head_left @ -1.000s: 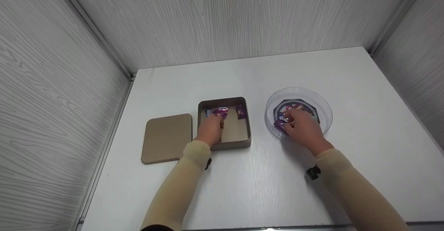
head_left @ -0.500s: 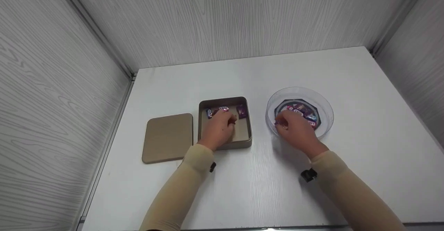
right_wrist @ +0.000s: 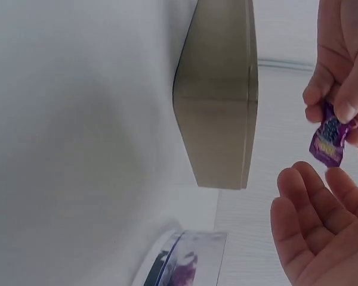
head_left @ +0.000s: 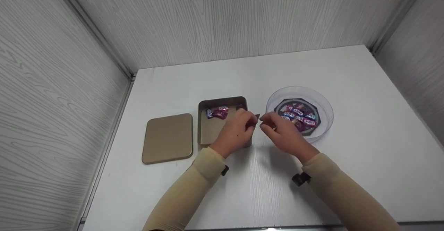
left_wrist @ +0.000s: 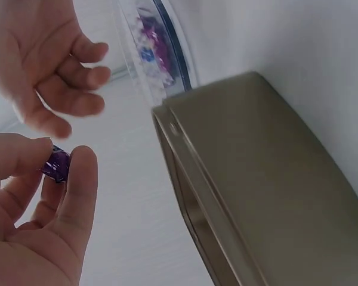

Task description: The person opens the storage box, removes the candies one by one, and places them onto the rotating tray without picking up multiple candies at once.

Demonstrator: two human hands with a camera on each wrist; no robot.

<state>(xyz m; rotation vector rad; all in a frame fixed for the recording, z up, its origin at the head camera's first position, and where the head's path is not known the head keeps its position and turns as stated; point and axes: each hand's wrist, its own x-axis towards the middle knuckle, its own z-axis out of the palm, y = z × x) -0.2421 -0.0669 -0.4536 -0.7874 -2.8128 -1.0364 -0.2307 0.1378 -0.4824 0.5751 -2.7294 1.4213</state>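
Note:
My left hand (head_left: 233,132) pinches a small purple wrapped candy (left_wrist: 57,165) between thumb and forefinger, above the right rim of a gold tin (head_left: 210,131). Only a dark corner of the wrapper shows in the head view; printed fruit is visible on it in the right wrist view. Facing it, my right hand (head_left: 286,135) has bent, relaxed fingers with nothing in them, close to the candy but apart from it. Several wrapped candies (head_left: 219,113) lie at the back of the tin. Right of it stands a clear round bowl (head_left: 326,104) holding several purple, pink and blue candies (head_left: 299,113).
The tin's square gold lid (head_left: 167,139) lies flat on the white table (head_left: 222,196), just left of the tin. Wood-patterned panels (head_left: 225,19) wall the table at the back and both sides.
My left hand has risen from inside the tin and moved right, carrying a candy. From the bowl, my right hand has come left toward it, no longer at the purple candy there.

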